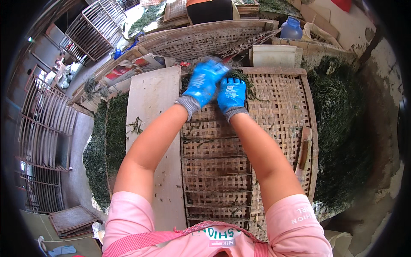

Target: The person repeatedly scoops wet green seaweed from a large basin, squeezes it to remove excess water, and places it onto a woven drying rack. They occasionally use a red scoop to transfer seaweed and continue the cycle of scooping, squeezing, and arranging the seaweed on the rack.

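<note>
Both my hands wear blue rubber-coated gloves with grey knit cuffs and meet near the far edge of a woven bamboo tray (276, 109). Motion blurs my left hand (204, 82); what its fingers hold cannot be made out. Beside it, my right hand (231, 94) reaches its fingertips to a clump of dark green leafy strands (245, 80); its grip is hidden. Under my forearms a narrow frame with dark crossbars (216, 157) lies on the weave, divided into several sections. Along its left side is a pale flat board (160, 135) with stray green bits.
Dark green strands are heaped right (340, 135) and left (117, 122) of the tray. A split bamboo piece (303, 151) lies at its right edge. Beyond stand a white plastic container (276, 55) and a blue jar (291, 28). Another person (210, 11) is at the far side.
</note>
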`<act>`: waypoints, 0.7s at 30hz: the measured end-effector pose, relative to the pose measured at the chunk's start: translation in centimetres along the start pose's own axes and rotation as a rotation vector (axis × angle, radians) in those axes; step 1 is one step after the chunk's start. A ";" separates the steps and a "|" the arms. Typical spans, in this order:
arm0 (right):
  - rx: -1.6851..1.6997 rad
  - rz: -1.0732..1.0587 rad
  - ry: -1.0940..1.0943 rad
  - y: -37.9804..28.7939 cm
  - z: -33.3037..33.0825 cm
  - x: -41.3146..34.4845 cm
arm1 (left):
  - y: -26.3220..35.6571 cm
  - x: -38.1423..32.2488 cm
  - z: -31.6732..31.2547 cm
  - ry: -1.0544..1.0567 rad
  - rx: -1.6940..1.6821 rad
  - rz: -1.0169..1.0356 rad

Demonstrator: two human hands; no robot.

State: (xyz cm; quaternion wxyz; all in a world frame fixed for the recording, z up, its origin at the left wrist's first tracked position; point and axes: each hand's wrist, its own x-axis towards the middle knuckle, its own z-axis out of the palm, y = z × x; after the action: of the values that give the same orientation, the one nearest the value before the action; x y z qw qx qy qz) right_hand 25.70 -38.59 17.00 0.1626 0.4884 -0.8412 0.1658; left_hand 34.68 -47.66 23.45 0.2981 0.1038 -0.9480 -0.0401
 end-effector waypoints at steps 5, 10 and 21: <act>0.152 -0.129 -0.097 0.1 -2.3 0.7 | -3.0 -1.2 1.8 -0.311 -1.173 -0.619; 1.044 0.008 0.252 5.1 -6.2 0.4 | -3.8 -8.6 -1.4 0.410 0.246 -0.476; 0.722 -0.244 -0.650 8.2 -4.7 13.1 | -3.3 -10.4 -0.9 0.248 0.395 -0.615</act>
State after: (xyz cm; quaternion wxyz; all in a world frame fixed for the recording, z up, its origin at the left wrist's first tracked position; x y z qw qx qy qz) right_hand 12.84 -42.75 25.91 -0.2692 0.6346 -0.6740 0.2655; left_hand 44.11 -48.60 17.95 0.3587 0.4427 -0.8189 0.0686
